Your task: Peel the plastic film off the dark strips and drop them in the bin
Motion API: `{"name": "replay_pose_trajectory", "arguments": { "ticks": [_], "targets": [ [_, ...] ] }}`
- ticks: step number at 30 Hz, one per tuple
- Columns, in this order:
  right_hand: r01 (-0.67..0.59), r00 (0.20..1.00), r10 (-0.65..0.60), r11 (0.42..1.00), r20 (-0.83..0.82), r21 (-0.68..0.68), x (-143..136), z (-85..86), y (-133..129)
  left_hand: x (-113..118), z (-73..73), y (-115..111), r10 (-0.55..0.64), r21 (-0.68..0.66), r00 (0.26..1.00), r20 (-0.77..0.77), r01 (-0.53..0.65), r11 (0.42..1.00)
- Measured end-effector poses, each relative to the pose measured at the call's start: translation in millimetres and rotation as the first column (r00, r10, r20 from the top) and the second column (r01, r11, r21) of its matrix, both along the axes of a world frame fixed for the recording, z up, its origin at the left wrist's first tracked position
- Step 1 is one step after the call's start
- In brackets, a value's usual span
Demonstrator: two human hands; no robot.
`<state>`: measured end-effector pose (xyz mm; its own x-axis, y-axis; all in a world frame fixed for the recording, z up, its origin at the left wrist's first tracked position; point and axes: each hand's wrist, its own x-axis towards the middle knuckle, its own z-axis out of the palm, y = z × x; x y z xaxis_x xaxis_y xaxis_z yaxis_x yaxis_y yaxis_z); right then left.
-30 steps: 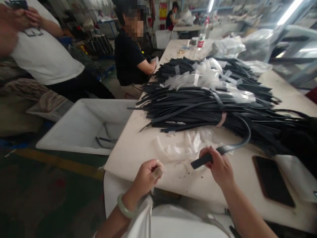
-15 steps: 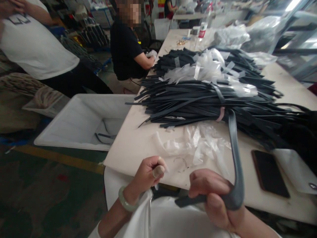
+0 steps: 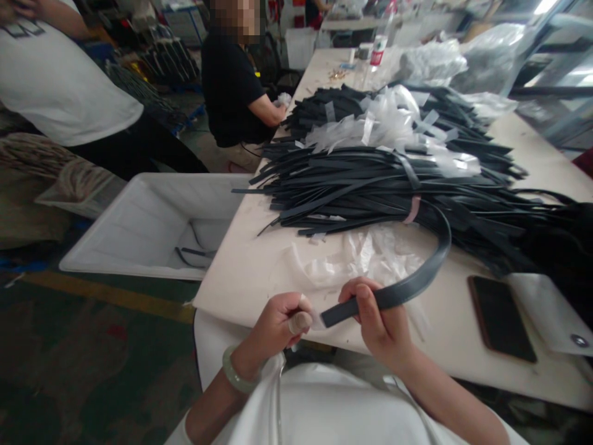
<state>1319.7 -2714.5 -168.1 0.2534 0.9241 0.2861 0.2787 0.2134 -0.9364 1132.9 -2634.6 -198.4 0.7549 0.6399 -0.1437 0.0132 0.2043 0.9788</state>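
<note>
Dark strap [image 3: 398, 290] arcs from the pile [image 3: 393, 185] — right hand [image 3: 377, 321] clenched round its end, left hand [image 3: 280, 321] pinching the film tab [image 3: 317, 319]; peeling it off calls for a firm pull.

A long pale desk [image 3: 259, 272] runs away ahead of the hands toward a bright far end. Left of the hands, a white bin [image 3: 152, 225] sits on a dark green floor [image 3: 92, 371] crossed by a yellow line [image 3: 111, 295]. Up on the right, strip lights [image 3: 544, 7] glare over grey metal framing [image 3: 551, 93]. Farther back, another table [image 3: 347, 23].
</note>
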Motion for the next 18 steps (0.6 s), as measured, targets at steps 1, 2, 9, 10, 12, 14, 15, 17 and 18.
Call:
{"name": "replay_pose_trajectory", "arguments": {
  "ticks": [1, 2, 9, 10, 12, 14, 15, 17, 18],
  "targets": [
    [-0.014, 1.0, 0.014, 1.0, 0.0, -0.008, -0.6, -1.4, 0.2, 1.2, 0.1, -0.6, -0.006, 0.014, 1.0, -0.007, 0.006, 1.0],
    [-0.025, 1.0, 0.025, 1.0, 0.0, -0.01, -1.7, -3.6, 0.1, 2.8, 0.1, -1.2, -0.012, 0.026, 1.0, -0.016, 0.012, 1.0],
    [-0.189, 0.98, 0.182, 0.977, 0.078, 0.099, -8.9, -32.9, 2.1, 8.4, -1.9, 1.0, -0.032, 0.143, 0.982, -0.184, 0.059, 0.988],
    [-0.231, 0.972, 0.227, 0.971, 0.056, 0.067, -6.7, -35.9, 3.7, 5.9, -1.6, 3.7, -0.025, 0.189, 0.973, -0.231, 0.07, 0.979],
    [-0.203, 0.976, 0.204, 0.979, -0.073, 0.015, -0.9, -39.8, 7.1, -0.4, -0.5, 9.4, -0.023, 0.243, 0.951, -0.309, 0.103, 0.965],
    [-0.065, 0.98, 0.066, 0.998, -0.186, 0.011, 3.2, -42.6, 9.2, -4.5, 0.9, 13.0, -0.035, 0.219, 0.941, -0.336, 0.114, 0.969],
    [-0.008, 0.982, 0.011, 1.0, -0.187, 0.019, 3.5, -44.2, 9.2, -4.6, 1.6, 13.1, -0.044, 0.186, 0.943, -0.33, 0.11, 0.976],
    [0.008, 0.997, -0.007, 1.0, -0.071, 0.023, 1.0, -48.0, 6.9, -0.6, 2.5, 9.9, -0.082, 0.106, 0.953, -0.291, 0.117, 0.987],
    [-0.02, 1.0, 0.02, 1.0, 0.006, 0.014, -1.1, -50.1, 4.6, 2.9, 2.7, 7.0, -0.11, 0.078, 0.956, -0.271, 0.136, 0.988]
  ]
}}
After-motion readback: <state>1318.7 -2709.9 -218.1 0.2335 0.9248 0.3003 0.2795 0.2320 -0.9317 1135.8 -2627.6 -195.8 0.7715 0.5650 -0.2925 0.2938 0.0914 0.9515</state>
